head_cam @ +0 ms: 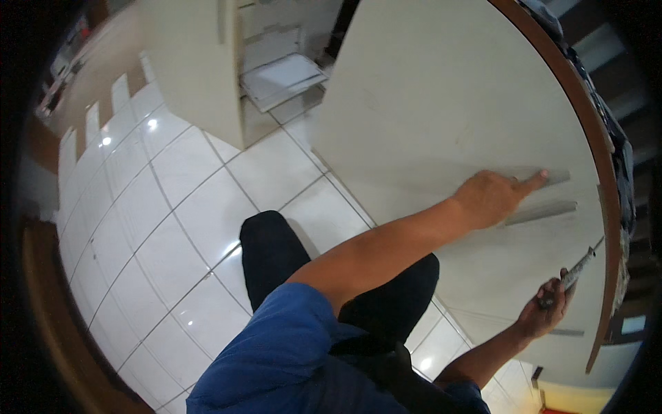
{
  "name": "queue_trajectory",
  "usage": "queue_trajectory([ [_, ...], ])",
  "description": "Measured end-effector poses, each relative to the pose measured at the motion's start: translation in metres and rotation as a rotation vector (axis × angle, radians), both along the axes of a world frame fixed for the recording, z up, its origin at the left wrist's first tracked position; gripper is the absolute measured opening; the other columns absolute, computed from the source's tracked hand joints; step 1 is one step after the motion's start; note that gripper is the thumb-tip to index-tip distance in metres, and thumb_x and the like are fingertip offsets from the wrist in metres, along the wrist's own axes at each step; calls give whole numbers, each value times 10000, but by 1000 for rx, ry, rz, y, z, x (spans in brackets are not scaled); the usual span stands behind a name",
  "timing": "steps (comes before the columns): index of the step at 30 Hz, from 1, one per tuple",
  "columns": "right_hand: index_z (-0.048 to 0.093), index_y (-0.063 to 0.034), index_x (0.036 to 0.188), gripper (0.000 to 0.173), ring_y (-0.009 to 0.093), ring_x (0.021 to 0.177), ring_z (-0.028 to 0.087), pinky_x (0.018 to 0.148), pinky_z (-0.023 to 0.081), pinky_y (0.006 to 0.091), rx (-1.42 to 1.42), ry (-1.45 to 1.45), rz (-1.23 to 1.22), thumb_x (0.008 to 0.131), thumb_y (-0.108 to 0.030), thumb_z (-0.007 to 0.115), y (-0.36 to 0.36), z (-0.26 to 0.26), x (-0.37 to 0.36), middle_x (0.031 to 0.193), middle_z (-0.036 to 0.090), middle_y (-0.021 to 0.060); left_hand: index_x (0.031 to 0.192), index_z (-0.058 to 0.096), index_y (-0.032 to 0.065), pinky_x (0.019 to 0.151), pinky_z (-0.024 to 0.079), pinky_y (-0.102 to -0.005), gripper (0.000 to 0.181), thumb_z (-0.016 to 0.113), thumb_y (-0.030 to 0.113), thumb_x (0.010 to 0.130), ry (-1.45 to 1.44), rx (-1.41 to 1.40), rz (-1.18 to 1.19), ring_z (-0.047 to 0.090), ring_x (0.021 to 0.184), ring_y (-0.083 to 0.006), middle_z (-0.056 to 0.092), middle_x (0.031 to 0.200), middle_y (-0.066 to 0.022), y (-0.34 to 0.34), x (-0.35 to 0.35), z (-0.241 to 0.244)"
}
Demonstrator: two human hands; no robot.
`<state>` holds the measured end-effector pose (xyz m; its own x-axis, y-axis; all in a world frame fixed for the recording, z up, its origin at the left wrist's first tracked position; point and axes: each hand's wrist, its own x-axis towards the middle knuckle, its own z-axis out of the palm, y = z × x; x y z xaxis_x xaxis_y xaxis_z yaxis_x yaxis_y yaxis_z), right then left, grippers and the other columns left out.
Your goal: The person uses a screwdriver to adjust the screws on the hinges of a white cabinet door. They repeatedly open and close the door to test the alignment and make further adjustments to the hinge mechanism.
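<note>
My left hand (489,199) lies against the cream front of a cabinet (455,103). One finger stretches over a grey handle strip (558,178), and a second handle strip (548,211) runs partly beneath the hand. The curled fingers are hidden, so I cannot tell whether they grip anything. Lower right, my right hand (543,310) is closed around a slim silvery hand tool (579,269) with a dark rounded end. Its thin tip points towards the brown edge of the top; the exact kind of tool is unclear.
A brown wooden edge (595,129) bounds the cabinet top, with dark patterned cloth (610,124) beyond it. Another cream door (191,67) stands out at upper left, beside a low white panel (284,77). My knees are bent over glossy white floor tiles (181,202).
</note>
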<state>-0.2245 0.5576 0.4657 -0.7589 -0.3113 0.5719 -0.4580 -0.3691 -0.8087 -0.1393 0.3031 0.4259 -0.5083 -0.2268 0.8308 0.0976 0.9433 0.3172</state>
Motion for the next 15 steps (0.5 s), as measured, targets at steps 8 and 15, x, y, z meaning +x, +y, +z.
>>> queue_trajectory([
  [8, 363, 75, 1312, 419, 107, 688, 524, 462, 412, 204, -83, 102, -32, 948, -96, 481, -39, 22, 41, 1167, 542, 197, 1454, 226, 70, 502, 530, -344, 711, 570, 159, 839, -150, 12, 12, 625, 524, -249, 600, 671, -103, -1, 6, -21],
  [15, 531, 0, 1008, 226, 74, 606, 479, 492, 381, 210, -10, 56, -306, 870, -129, 655, -61, 10, 25, 738, 511, 20, 1459, 258, 133, 564, 537, -345, 757, 574, 28, 778, -151, 33, -15, 635, 580, -253, 607, 720, -98, -1, 1, -26],
])
